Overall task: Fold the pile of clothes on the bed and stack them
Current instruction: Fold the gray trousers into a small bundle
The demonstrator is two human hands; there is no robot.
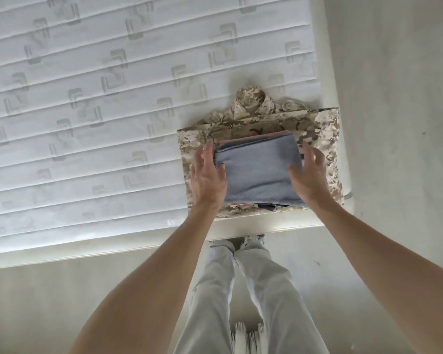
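Observation:
A stack of folded clothes sits at the near right corner of the bed [87, 123]. A folded blue-grey garment [258, 169] lies on top. Under it a pink edge [237, 205] peeks out, and folded camouflage clothing [327, 139] forms the base, its collar pointing away from me. My left hand [207, 175] is at the left side of the blue-grey garment, fingers spread, thumb touching its edge. My right hand [308, 172] is at the right side, fingers apart, resting against the cloth. Neither hand grips anything.
The bare white quilted mattress stretches left and far from the stack. The bed's near edge [241, 226] runs just below the stack. Beyond the right edge is pale floor [394, 123]. My legs in light trousers [241, 290] stand against the bed.

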